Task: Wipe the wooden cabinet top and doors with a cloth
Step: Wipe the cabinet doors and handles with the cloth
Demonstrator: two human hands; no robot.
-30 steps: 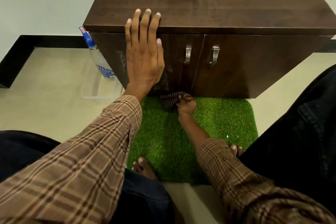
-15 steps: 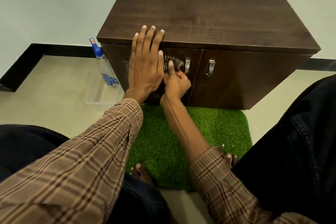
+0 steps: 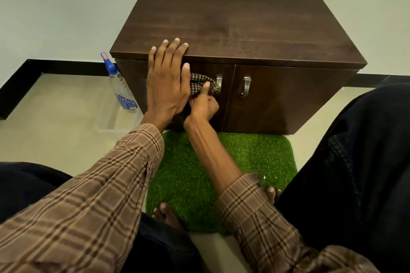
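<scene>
A low dark wooden cabinet stands against the wall, its two doors closed, each with a metal handle. My left hand lies flat with straight fingers over the front edge of the top, above the left door. My right hand grips a checked brown cloth and presses it against the upper part of the left door, just left of its handle. The right door is untouched.
A clear spray bottle with a blue nozzle stands on the floor left of the cabinet, by a clear plastic tray. A green grass mat lies in front, with my bare toes on it. My knees flank the view.
My right hand has carried the cloth from the bottom of the left door up to beside its handle. The view has pulled back from the cabinet. My left hand stays on the top edge.
</scene>
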